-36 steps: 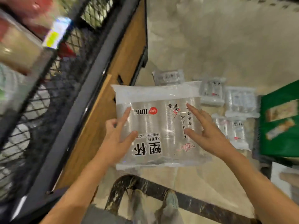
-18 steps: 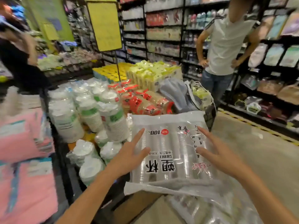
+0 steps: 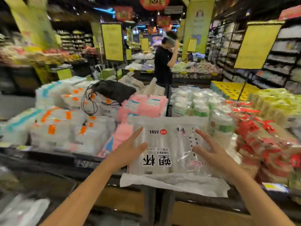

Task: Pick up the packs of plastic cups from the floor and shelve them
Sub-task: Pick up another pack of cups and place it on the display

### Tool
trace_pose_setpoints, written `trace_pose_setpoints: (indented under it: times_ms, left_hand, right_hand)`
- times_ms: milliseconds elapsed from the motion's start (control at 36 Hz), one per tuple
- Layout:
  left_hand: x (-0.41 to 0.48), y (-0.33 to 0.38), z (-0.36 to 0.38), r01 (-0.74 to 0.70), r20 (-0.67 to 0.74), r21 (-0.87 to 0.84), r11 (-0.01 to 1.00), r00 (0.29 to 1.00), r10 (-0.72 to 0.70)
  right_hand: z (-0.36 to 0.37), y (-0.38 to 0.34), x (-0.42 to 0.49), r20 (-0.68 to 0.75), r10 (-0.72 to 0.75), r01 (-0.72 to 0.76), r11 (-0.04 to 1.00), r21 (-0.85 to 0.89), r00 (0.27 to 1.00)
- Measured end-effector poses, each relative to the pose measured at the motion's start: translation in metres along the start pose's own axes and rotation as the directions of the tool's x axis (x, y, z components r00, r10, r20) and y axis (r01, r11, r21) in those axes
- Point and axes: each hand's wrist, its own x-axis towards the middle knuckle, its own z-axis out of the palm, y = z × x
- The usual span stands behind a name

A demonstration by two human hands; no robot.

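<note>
I hold one clear pack of plastic cups flat between both hands, its black printed label upside down toward me. My left hand grips its left edge, thumb on top and fingers spread. My right hand grips its right edge the same way. The pack hovers over the front edge of a display bin, between pink packs and stacked cup sleeves.
The bin holds orange-labelled clear packs at left, a black drawstring bag behind, red-wrapped packs at right. A person in dark clothes stands beyond the bin. Shelves line the right aisle.
My view has swung up from the floor to the display bin. The pack rose with both hands from floor level to above the bin's front edge.
</note>
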Motion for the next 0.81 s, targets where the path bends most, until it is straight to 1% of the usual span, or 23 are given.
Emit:
trace_pose_setpoints:
  times_ms: [139, 222, 306, 389, 444, 528, 639, 750, 806]
  left_hand:
    - [-0.046, -0.071, -0.074, 0.115, -0.145, -0.058, 0.992, 0.982, -0.123]
    - [-0.07, -0.11, -0.113, 0.207, -0.229, -0.093, 0.974, 0.947, -0.223]
    - [-0.092, -0.156, -0.153, 0.263, -0.322, -0.108, 0.959, 0.903, -0.284]
    - [-0.115, -0.202, -0.187, 0.307, -0.376, -0.182, 0.934, 0.856, -0.354]
    - [-0.13, -0.231, -0.208, 0.31, -0.403, -0.237, 0.921, 0.831, -0.384]
    - [-0.151, -0.27, -0.234, 0.34, -0.434, -0.273, 0.9, 0.791, -0.43]
    - [-0.178, -0.314, -0.255, 0.414, -0.495, -0.313, 0.855, 0.696, -0.519]
    - [-0.195, -0.357, -0.264, 0.476, -0.527, -0.342, 0.81, 0.616, -0.585]
    - [-0.2, -0.38, -0.262, 0.503, -0.551, -0.363, 0.785, 0.563, -0.616]
  right_hand:
    - [0.094, -0.058, 0.053, 0.184, -0.111, 0.098, 0.992, 0.077, 0.977]
    - [0.154, -0.094, 0.083, 0.272, -0.144, 0.133, 0.989, 0.06, 0.951]
    - [0.214, -0.133, 0.108, 0.35, -0.197, 0.184, 0.98, 0.071, 0.916]
    - [0.272, -0.164, 0.126, 0.431, -0.25, 0.25, 0.966, 0.059, 0.867]
    - [0.31, -0.184, 0.137, 0.475, -0.281, 0.286, 0.956, 0.063, 0.834]
    - [0.365, -0.217, 0.148, 0.542, -0.319, 0.316, 0.943, 0.102, 0.778]
    - [0.436, -0.247, 0.16, 0.615, -0.364, 0.371, 0.921, 0.123, 0.7]
    - [0.496, -0.265, 0.171, 0.695, -0.377, 0.397, 0.907, 0.143, 0.612]
    - [0.525, -0.269, 0.18, 0.736, -0.371, 0.43, 0.895, 0.121, 0.565]
